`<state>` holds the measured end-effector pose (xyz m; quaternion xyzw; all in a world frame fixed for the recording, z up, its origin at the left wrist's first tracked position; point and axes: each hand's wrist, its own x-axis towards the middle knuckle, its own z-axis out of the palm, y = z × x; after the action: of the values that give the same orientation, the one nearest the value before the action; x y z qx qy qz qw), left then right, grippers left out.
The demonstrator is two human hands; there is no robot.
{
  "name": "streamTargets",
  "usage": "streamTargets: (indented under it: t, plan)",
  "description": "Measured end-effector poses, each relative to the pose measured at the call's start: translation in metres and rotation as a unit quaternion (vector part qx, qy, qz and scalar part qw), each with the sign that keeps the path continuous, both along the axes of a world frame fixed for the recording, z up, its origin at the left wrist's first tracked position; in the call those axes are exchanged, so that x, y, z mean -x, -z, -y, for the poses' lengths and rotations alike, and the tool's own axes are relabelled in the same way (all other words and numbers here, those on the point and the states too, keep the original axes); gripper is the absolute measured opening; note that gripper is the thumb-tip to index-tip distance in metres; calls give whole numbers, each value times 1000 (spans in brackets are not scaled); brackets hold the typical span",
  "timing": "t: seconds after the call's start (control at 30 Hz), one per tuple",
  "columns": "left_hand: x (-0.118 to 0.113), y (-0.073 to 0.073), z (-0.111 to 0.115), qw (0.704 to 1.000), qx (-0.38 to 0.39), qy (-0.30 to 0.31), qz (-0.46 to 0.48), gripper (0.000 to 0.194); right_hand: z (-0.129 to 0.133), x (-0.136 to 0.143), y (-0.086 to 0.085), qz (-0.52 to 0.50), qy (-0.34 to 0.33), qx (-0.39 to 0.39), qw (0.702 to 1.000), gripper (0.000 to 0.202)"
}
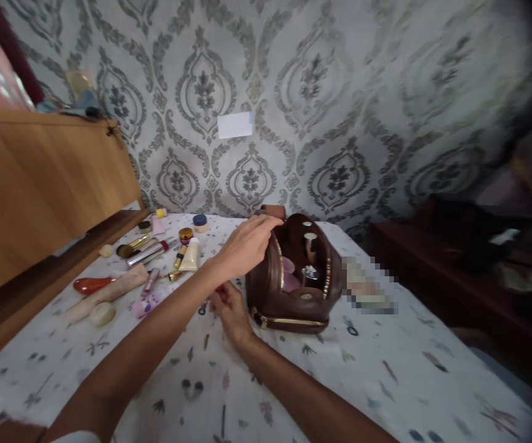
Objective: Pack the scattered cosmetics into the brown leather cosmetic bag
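Note:
A brown leather bag (289,314) stands unzipped on the patterned cloth. Inside it I see pink items (289,277), a small clear-topped bottle (310,274) and a tube with a light cap (310,246). My left hand (247,243) grips the bag's left rim, its fingertips partly hidden behind the edge. Crossing below the left forearm, my right hand (233,314) is left of the bag with its fingers curled together. Whatever those fingers hold, if anything, cannot be made out.
Makeup lies on the left: a cream tube (191,255), a blue-lidded jar (200,223), a brush (130,248), a red-handled item (93,284) and a purple-patterned item (148,303). A wooden panel (48,172) borders the left; a blurred-out item (365,286) lies right of the bag.

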<state>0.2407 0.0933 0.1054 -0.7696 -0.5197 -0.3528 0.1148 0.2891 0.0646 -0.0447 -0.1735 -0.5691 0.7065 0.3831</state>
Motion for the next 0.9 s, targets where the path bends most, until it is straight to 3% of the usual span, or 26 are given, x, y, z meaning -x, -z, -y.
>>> streamTargets:
  t: [0.13, 0.33, 0.5, 0.63, 0.77, 0.9]
  plan:
    - [28, 26, 18, 997, 10, -63, 45, 33, 1, -1, -2, 20, 14, -12, 1000, 25]
    - [74, 64, 43, 977, 100, -159, 106, 32, 3, -4, -5, 46, 24, -36, 998, 30]
    - [94, 84, 60, 962, 137, -206, 111, 32, 2, -4, -5, 54, 14, -25, 998, 36]
    - [100, 85, 73, 957, 153, -234, 82, 32, 2, -4, -4, 43, 16, -24, 999, 35]
    - [120, 72, 94, 940, 174, -288, 50, 33, 2, -4, -3, 44, 19, -18, 999, 33]
    - [153, 52, 130, 869, 216, -445, 5, 30, 2, -4, -3, 50, 22, -25, 998, 34]
